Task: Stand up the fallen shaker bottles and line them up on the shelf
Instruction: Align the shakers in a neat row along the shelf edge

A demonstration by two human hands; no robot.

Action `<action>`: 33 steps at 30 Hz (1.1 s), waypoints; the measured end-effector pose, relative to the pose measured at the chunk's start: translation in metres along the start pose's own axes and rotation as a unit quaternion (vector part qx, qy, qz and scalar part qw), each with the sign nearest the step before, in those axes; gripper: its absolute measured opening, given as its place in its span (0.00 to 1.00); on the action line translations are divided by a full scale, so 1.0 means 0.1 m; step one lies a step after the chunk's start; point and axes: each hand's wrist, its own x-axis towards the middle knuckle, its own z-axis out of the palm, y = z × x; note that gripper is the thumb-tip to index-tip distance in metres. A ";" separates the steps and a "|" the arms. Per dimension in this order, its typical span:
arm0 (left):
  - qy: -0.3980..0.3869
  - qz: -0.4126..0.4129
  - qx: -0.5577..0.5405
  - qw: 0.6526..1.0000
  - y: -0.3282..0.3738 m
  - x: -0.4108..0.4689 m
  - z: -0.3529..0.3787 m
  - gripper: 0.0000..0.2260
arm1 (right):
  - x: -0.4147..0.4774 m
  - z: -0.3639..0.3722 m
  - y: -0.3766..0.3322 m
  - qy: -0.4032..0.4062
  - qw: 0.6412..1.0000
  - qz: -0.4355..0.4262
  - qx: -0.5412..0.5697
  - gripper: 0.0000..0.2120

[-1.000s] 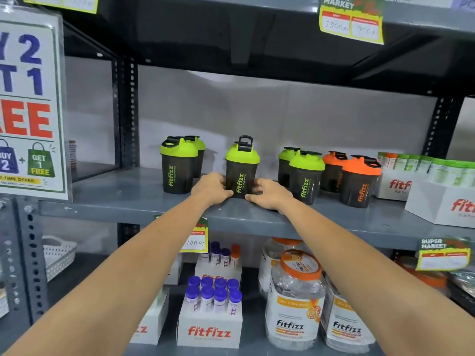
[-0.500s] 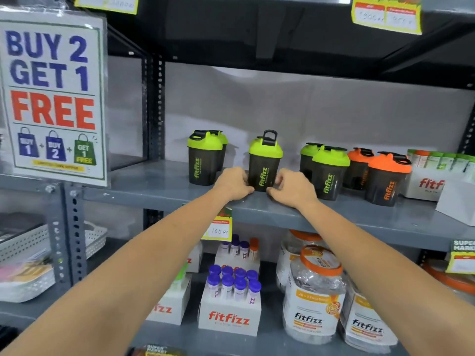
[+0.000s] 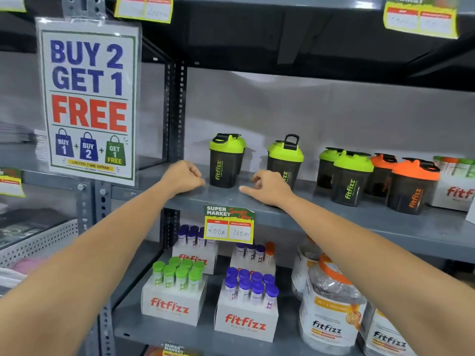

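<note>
Both hands hold nothing. Left hand (image 3: pixel 183 176) is curled in a loose fist and rests on the grey shelf (image 3: pixel 334 219), just left of the first green-lid shaker (image 3: pixel 226 161). Right hand (image 3: pixel 268 187) lies on the shelf with one finger stretched out flat and the others bent, in front of the second green-lid shaker (image 3: pixel 284 160), which it partly hides. That shaker's black loop sticks up. Both arms reach forward, bare and straight. More shakers stand to the right: a green pair (image 3: pixel 345 176) and an orange pair (image 3: pixel 408 185). All stand upright, with dark see-through cups, round bright lids and writing down the side
</note>
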 end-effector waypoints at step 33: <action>-0.047 0.096 0.086 0.991 -0.05 0.35 0.18 0.13 | 0.35 0.30 -0.27 -0.025 0.997 0.074 -0.007 0.25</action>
